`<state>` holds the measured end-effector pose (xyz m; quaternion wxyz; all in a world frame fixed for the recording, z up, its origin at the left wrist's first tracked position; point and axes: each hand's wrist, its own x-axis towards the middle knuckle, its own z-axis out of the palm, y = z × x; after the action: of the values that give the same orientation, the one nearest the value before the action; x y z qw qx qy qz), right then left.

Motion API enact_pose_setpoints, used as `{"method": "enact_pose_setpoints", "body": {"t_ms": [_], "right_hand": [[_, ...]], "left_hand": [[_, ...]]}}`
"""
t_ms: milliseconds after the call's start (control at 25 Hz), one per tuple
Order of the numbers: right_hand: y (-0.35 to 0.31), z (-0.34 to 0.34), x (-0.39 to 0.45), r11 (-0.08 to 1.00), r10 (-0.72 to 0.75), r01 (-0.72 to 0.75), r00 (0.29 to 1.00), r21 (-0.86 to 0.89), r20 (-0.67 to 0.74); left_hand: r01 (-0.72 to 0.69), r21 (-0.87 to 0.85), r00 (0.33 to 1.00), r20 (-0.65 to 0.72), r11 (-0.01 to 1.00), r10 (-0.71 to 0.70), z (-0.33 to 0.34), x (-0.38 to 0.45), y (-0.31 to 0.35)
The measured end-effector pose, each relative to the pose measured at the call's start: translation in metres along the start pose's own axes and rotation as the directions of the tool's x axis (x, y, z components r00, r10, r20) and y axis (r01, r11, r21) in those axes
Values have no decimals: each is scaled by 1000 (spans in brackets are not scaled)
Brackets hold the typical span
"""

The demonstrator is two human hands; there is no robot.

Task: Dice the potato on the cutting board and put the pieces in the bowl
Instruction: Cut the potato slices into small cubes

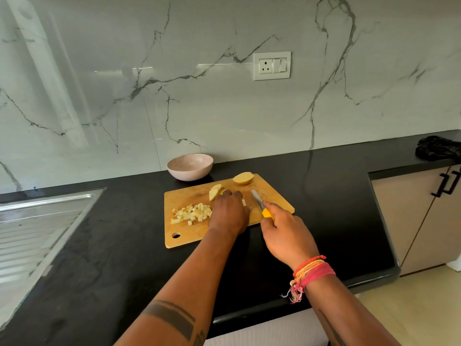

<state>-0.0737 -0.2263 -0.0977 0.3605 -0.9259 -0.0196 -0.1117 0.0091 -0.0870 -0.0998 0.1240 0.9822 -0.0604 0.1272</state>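
Note:
A wooden cutting board (189, 236) lies on the black counter. A heap of diced potato (190, 213) sits on its left part. A potato half (243, 178) rests at the board's far edge, and a few slices (215, 191) lie near the middle. My left hand (228, 212) presses down on the board over potato pieces that its fingers mostly hide. My right hand (287, 233) grips a yellow-handled knife (260, 204), blade pointing away just right of the left hand. A pale pink bowl (190, 166) stands beyond the board; I see nothing inside it.
A steel sink drainboard (32, 228) fills the counter's left side. A dark cloth (437, 148) lies at the far right corner. The counter edge drops off at right above beige cabinets (419, 216). A wall socket (272, 65) sits on the marble backsplash.

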Motion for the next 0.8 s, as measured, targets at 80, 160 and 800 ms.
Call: {"method": "enact_pose_setpoints", "body": {"t_ms": [80, 160, 800], "right_hand": [[2, 0, 2, 1000, -2, 2, 1000, 0, 11], [3, -1, 7, 1000, 3, -2, 1000, -28, 18], [-5, 12, 7, 959, -103, 122, 991, -256, 88]], "left_hand": [[-45, -22, 999, 23, 999, 46, 1, 6, -2], [-83, -72, 993, 72, 994, 89, -2, 10, -6], [-62, -129, 996, 60, 990, 70, -7, 15, -28]]}}
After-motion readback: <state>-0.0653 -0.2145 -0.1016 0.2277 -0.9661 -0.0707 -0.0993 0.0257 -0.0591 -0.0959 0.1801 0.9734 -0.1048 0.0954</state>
